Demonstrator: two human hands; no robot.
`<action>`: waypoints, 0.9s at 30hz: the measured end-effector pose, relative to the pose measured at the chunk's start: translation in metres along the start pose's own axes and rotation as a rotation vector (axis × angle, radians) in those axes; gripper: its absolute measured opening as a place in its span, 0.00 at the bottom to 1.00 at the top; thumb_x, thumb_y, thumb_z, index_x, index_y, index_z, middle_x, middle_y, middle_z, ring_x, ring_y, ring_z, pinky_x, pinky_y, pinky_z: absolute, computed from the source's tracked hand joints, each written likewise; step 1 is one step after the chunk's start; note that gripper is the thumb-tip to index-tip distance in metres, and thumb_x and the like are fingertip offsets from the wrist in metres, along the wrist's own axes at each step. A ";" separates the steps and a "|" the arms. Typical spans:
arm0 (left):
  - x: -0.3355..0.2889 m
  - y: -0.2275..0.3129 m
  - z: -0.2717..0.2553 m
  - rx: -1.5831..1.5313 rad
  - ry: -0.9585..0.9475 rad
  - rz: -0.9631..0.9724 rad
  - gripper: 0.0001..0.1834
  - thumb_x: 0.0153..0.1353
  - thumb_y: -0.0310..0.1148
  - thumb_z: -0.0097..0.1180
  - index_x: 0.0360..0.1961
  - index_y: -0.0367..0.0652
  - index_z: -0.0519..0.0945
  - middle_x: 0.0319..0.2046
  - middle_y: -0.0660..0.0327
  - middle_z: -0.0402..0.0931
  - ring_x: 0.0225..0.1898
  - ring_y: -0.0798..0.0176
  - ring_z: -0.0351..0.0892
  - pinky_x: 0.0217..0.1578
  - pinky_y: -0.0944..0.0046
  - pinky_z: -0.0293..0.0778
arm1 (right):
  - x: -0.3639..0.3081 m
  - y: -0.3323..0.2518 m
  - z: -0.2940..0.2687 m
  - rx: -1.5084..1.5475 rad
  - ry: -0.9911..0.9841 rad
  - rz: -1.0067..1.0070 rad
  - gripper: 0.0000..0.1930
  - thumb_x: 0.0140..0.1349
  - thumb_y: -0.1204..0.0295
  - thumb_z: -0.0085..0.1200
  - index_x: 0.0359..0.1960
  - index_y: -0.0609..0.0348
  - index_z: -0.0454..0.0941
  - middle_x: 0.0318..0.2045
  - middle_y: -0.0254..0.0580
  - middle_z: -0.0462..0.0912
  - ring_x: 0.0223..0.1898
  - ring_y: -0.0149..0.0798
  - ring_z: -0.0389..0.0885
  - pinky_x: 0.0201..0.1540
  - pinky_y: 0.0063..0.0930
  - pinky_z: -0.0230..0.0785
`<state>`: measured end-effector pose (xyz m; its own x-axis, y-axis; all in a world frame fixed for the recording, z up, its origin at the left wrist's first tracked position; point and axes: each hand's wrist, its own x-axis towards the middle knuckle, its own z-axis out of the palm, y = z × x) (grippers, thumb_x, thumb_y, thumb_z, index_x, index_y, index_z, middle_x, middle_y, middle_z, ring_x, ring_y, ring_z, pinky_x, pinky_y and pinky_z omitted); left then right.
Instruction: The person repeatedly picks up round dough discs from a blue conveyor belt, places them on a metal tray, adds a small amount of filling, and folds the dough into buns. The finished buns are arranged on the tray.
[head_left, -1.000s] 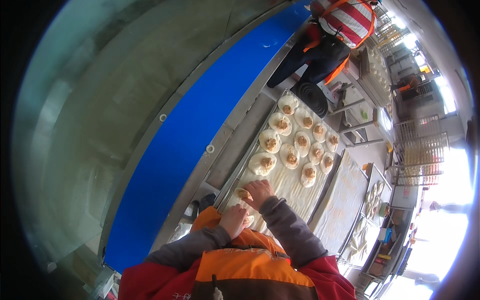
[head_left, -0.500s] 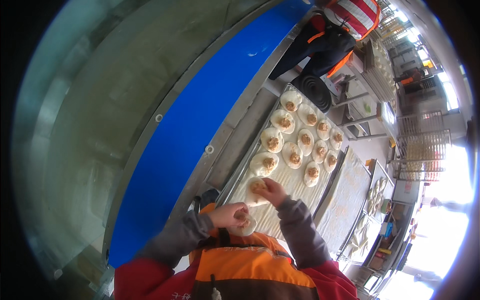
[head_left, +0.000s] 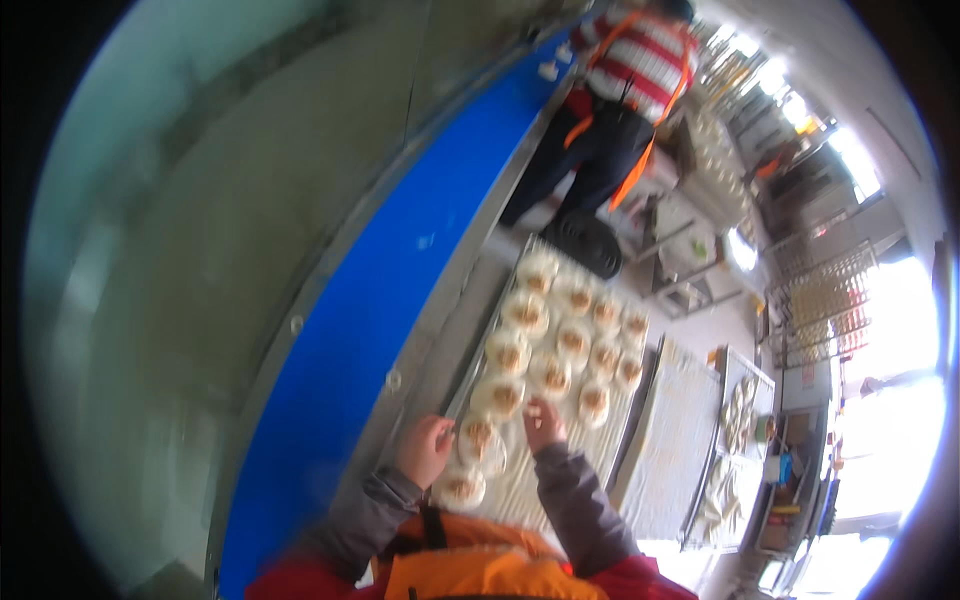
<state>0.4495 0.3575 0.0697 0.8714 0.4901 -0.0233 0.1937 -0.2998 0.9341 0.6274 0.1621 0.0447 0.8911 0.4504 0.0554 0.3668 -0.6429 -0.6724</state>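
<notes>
Flat pale dough rounds with brown crumbly filling lie in rows on a cloth-lined tray (head_left: 520, 490). My left hand (head_left: 427, 450) hovers by the tray's left edge with fingers curled and nothing visible in them. Just right of it lies a dough round (head_left: 478, 440), and nearer to me another dough round (head_left: 460, 488) rests at the end of the row. My right hand (head_left: 543, 423) is over the tray, fingers curled together, between the left row and a filled dough round (head_left: 593, 403). Blur softens the fingertips, but no dough hangs from either hand.
A blue conveyor belt (head_left: 380, 270) runs along the left. A person (head_left: 600, 120) in a striped top stands at the far end by a dark round object (head_left: 583, 243). To the right are another cloth-covered tray (head_left: 665, 440) and racks (head_left: 825, 300).
The dough round that my left hand held now lies on the tray, and my right hand has let go of the other one. The view has shifted, showing more of the person ahead.
</notes>
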 end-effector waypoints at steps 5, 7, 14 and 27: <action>0.072 -0.006 0.041 0.405 0.011 0.088 0.22 0.49 0.37 0.68 0.45 0.41 0.77 0.40 0.51 0.78 0.44 0.46 0.78 0.44 0.49 0.75 | 0.032 0.038 0.040 -0.137 -0.061 0.084 0.23 0.53 0.60 0.67 0.49 0.55 0.79 0.36 0.45 0.85 0.35 0.45 0.85 0.40 0.37 0.77; 0.087 -0.007 0.056 0.393 -0.029 0.031 0.22 0.48 0.38 0.68 0.43 0.41 0.76 0.41 0.51 0.77 0.44 0.46 0.78 0.44 0.49 0.75 | 0.040 0.043 0.043 -0.115 -0.132 0.274 0.25 0.53 0.59 0.67 0.51 0.56 0.79 0.31 0.43 0.86 0.33 0.41 0.85 0.38 0.34 0.77; 0.089 -0.020 0.067 0.373 -0.025 0.098 0.19 0.47 0.35 0.70 0.37 0.42 0.75 0.37 0.51 0.78 0.42 0.45 0.78 0.43 0.51 0.75 | 0.022 0.008 0.037 0.098 -0.078 0.171 0.19 0.56 0.57 0.65 0.44 0.55 0.79 0.34 0.44 0.86 0.36 0.43 0.85 0.40 0.35 0.77; 0.102 -0.015 0.080 0.299 0.002 0.172 0.09 0.56 0.29 0.60 0.36 0.42 0.74 0.34 0.51 0.78 0.39 0.44 0.78 0.40 0.49 0.74 | 0.005 0.001 0.027 0.497 -0.385 0.654 0.13 0.60 0.61 0.55 0.39 0.57 0.81 0.29 0.42 0.87 0.28 0.37 0.86 0.35 0.31 0.78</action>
<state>0.5712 0.3462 0.0248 0.9019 0.4132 0.1261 0.1682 -0.6046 0.7786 0.6248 0.1803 0.0246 0.6971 0.3225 -0.6404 -0.4188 -0.5418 -0.7288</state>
